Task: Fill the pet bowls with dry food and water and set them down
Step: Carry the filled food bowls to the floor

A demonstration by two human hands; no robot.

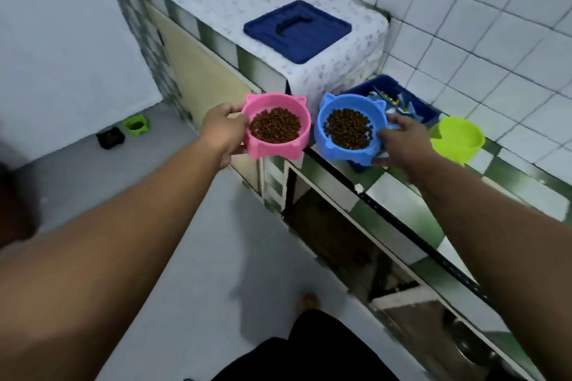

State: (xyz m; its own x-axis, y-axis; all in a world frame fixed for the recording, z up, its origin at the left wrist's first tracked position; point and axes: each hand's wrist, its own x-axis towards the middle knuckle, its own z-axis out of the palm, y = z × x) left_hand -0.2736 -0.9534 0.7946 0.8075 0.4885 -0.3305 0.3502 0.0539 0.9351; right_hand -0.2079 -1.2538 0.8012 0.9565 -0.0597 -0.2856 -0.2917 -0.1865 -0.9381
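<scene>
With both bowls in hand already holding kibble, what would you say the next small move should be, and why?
Probably carry both to the floor. The left hand grips the pink bowl, the right hand the blue bowl, both full; a green bowl and a black bowl already sit there.

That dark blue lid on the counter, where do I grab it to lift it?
Probably by the handle in the middle of the blue lid, from straight above. The lid lies flat on the patterned cloth, its edges low, while the handle bridges a recess where fingers could curl under.
</scene>
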